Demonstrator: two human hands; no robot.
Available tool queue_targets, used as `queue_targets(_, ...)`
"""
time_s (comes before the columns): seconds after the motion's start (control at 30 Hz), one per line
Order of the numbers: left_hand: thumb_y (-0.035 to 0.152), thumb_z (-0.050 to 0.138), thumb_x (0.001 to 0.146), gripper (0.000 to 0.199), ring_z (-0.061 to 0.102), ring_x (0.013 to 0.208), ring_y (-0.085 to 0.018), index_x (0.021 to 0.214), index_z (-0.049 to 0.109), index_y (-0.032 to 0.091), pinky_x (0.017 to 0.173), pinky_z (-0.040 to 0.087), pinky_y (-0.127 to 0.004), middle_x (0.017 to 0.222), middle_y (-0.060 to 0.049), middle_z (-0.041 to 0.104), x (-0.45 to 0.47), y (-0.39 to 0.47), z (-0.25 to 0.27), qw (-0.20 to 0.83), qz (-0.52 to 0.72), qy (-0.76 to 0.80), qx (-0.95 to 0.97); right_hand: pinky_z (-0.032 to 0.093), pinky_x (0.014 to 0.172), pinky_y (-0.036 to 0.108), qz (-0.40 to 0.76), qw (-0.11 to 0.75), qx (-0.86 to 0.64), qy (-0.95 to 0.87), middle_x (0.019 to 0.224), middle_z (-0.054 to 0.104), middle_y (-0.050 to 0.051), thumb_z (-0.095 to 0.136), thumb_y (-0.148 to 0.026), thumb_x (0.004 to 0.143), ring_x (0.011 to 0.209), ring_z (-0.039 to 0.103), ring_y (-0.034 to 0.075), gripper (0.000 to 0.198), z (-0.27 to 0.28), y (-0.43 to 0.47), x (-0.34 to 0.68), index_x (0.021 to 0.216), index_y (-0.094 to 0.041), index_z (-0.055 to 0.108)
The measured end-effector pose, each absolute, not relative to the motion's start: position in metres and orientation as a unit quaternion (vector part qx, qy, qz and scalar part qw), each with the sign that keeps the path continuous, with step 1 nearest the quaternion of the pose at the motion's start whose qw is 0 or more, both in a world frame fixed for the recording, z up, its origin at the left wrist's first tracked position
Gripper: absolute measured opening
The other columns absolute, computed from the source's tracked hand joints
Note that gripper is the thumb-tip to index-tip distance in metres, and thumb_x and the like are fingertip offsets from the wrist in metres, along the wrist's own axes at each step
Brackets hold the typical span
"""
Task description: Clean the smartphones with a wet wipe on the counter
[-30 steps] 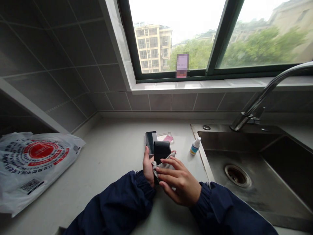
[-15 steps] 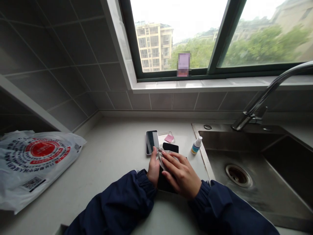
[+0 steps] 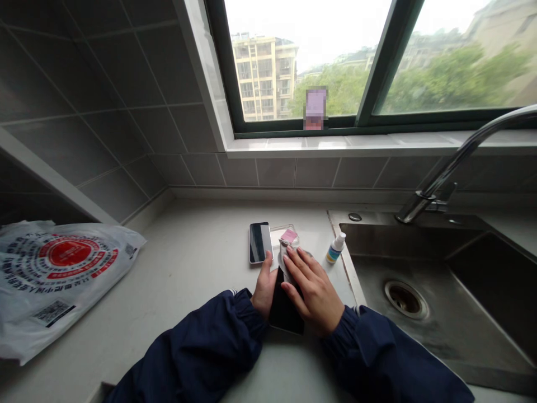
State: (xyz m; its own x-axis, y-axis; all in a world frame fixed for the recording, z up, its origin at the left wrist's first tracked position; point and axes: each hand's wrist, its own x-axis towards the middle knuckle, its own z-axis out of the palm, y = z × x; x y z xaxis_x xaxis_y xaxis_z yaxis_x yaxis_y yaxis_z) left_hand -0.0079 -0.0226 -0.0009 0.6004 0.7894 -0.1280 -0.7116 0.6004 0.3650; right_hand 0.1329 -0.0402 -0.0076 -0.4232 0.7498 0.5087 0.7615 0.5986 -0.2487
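My left hand (image 3: 264, 289) grips the left edge of a black tablet-like device (image 3: 286, 313), thumb along its side. Over the upper part of this device lies a light grey cloth (image 3: 286, 267), pressed down under the fingers of my right hand (image 3: 312, 291). Those fingers lie close together over the cloth and hide much of it. Just beyond my left thumb, a phone (image 3: 260, 243) with a dark screen and light rim rests on the counter. Beside the phone are a clear case (image 3: 277, 234) and a small pink piece (image 3: 288, 235).
A small white-capped spray bottle (image 3: 335, 248) stands right of my hands by the steel sink's edge (image 3: 344, 254). The faucet (image 3: 432, 187) arches over the sink. A printed white plastic bag (image 3: 62, 280) lies at the left on the pale counter (image 3: 180, 252).
My right hand and the cloth have slid toward the device's far end. More of its black near surface shows, while the dark far end is now covered.
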Motion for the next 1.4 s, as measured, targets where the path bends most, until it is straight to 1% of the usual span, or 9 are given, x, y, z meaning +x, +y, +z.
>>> queue_targets(0.2, 0.065, 0.025, 0.095, 0.076, 0.045, 0.136, -0.030, 0.146, 0.043, 0.010, 0.119, 0.021, -0.040, 0.136, -0.016, 0.058, -0.007, -0.023, -0.001, 0.886, 0.421, 0.133, 0.146, 0.040, 0.110, 0.056, -0.011, 0.286, -0.465, -0.838, 0.156, 0.036, 0.008, 0.044, -0.036, 0.100, 0.144, 0.032, 0.032, 0.052, -0.009, -0.040, 0.134, 0.148, -0.018, 0.041)
queue_targets(0.4, 0.065, 0.033, 0.093, 0.076, 0.049, 0.133, -0.031, 0.146, 0.043, 0.012, 0.117, 0.025, -0.041, 0.134, -0.016, 0.061, -0.010, -0.022, -0.005, 0.892, 0.407, 0.128, 0.151, 0.041, 0.109, 0.055, 0.006, 0.302, -0.489, -0.818, 0.156, 0.035, 0.010, 0.043, -0.037, 0.100, 0.145, 0.031, 0.033, 0.054, -0.014, -0.036, 0.136, 0.150, -0.017, 0.038)
queue_targets(0.63, 0.064, 0.028, 0.095, 0.076, 0.051, 0.131, -0.031, 0.146, 0.043, 0.011, 0.116, 0.028, -0.041, 0.133, -0.017, 0.061, -0.009, -0.023, 0.004, 0.887, 0.414, 0.135, 0.156, 0.041, 0.108, 0.058, 0.017, 0.300, -0.487, -0.820, 0.157, 0.034, 0.008, 0.043, -0.037, 0.100, 0.145, 0.030, 0.034, 0.057, -0.016, -0.036, 0.136, 0.153, -0.022, 0.031)
queue_targets(0.87, 0.064, 0.032, 0.094, 0.072, 0.049, 0.134, -0.030, 0.146, 0.044, 0.016, 0.117, 0.027, -0.041, 0.134, -0.014, 0.061, -0.005, -0.027, 0.008, 0.885, 0.408, 0.129, 0.182, 0.037, 0.110, 0.059, 0.022, 0.295, -0.464, -0.835, 0.159, 0.030, 0.008, 0.043, -0.038, 0.100, 0.148, 0.024, 0.033, 0.059, -0.012, -0.038, 0.137, 0.154, -0.021, 0.028)
queue_targets(1.0, 0.064, 0.031, 0.094, 0.072, 0.049, 0.133, -0.030, 0.145, 0.045, 0.015, 0.117, 0.027, -0.041, 0.132, -0.014, 0.062, -0.006, -0.029, 0.007, 0.883, 0.400, 0.160, 0.187, 0.034, 0.111, 0.061, 0.022, 0.291, -0.454, -0.842, 0.159, 0.027, 0.008, 0.044, -0.038, 0.099, 0.149, 0.021, 0.033, 0.061, -0.011, -0.038, 0.137, 0.155, -0.021, 0.026)
queue_targets(1.17, 0.063, 0.032, 0.095, 0.074, 0.050, 0.132, -0.030, 0.142, 0.047, 0.009, 0.117, 0.027, -0.040, 0.130, -0.017, 0.063, -0.006, -0.028, 0.007, 0.866, 0.422, 0.220, 0.156, 0.031, 0.112, 0.064, 0.034, 0.270, -0.440, -0.855, 0.159, 0.027, 0.008, 0.043, -0.038, 0.100, 0.149, 0.020, 0.033, 0.059, -0.010, -0.040, 0.135, 0.154, -0.020, 0.027)
queue_targets(1.27, 0.061, 0.034, 0.095, 0.071, 0.052, 0.130, -0.029, 0.140, 0.049, 0.008, 0.117, 0.028, -0.040, 0.127, -0.017, 0.065, -0.005, -0.026, 0.008, 0.849, 0.455, 0.234, 0.130, 0.030, 0.112, 0.065, 0.043, 0.260, -0.426, -0.865, 0.158, 0.029, 0.009, 0.044, -0.037, 0.099, 0.148, 0.022, 0.033, 0.059, -0.008, -0.043, 0.134, 0.153, -0.021, 0.029)
queue_targets(1.4, 0.060, 0.035, 0.096, 0.068, 0.055, 0.127, -0.029, 0.134, 0.054, 0.007, 0.116, 0.030, -0.040, 0.121, -0.017, 0.067, -0.003, -0.026, 0.009, 0.858, 0.460, 0.207, 0.102, 0.025, 0.114, 0.064, 0.048, 0.259, -0.405, -0.876, 0.155, 0.036, 0.011, 0.048, -0.036, 0.098, 0.147, 0.025, 0.032, 0.057, -0.005, -0.045, 0.134, 0.151, -0.021, 0.035)
